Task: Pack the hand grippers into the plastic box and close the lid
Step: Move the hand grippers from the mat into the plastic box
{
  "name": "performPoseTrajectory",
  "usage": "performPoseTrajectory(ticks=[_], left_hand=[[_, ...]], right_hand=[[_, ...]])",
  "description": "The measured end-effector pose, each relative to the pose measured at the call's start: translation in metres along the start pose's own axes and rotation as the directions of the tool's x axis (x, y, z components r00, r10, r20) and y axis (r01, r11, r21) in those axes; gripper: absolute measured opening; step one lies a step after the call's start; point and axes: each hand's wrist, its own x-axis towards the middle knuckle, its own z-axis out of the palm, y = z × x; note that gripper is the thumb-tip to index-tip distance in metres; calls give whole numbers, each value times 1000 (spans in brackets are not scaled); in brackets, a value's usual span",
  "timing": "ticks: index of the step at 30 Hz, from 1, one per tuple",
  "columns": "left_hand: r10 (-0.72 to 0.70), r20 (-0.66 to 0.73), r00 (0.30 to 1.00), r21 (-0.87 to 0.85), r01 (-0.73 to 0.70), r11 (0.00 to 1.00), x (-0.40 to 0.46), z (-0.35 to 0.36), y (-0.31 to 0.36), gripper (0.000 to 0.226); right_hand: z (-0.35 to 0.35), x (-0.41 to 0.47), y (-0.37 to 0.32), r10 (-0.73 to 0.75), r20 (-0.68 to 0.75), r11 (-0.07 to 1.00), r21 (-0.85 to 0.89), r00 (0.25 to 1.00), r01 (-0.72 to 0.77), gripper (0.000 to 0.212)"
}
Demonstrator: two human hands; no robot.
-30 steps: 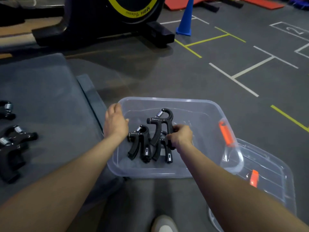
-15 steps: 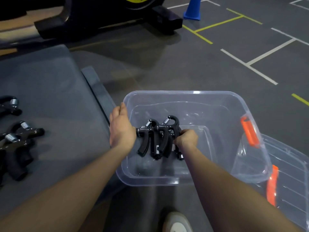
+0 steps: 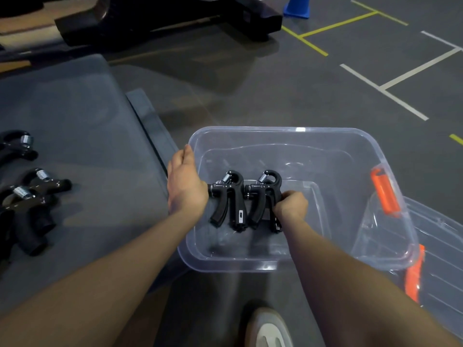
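Now two black hand grippers (image 3: pixel 244 200) stand side by side inside the clear plastic box (image 3: pixel 295 136). Right hand (image 3: pixel 290 207) curls round the right one; left hand (image 3: pixel 185 186) touches the left one (fingers hidden, cannot tell). More grippers (image 3: pixel 32 191) lie on the bench (image 3: pixel 82 136), far left.

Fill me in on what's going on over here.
A person is packing black hand grippers into a clear plastic box on the gym floor. The right hand grips the grippers inside the box, and the left hand is at the box's left wall beside them. More grippers wait on the grey mat to the left. The lid, with orange latches, lies to the right, partly under the box.
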Motion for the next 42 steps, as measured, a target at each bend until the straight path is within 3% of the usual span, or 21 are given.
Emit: performPoseTrajectory(ticks=[7,17,23,32,38,42], left_hand=[[15,-16,1000,-12,-15,1000,-6,-1,-1,64],[4,-8,1000,-16,-5,1000,2,2,0,62],[51,97,994,-125,-39,991,18,-19,1,51],[-211,80,974,8,211,977,13,-149,-66,51],[-328,11,945,124,324,938,-4,-243,-147,46],[-360,-22,933,123,360,925,-15,-274,-188,41]], right_hand=[[6,-1,8,-5,-2,999,52,1000,5,23],[3,-8,-7,-54,131,990,135,990,36,43],[1,-35,-63,-209,180,954,255,961,160,46],[24,-159,-170,-519,354,855,200,778,479,45],[72,-255,-215,-565,505,808,176,653,562,34],[112,-294,-220,-554,549,803,153,625,577,30]])
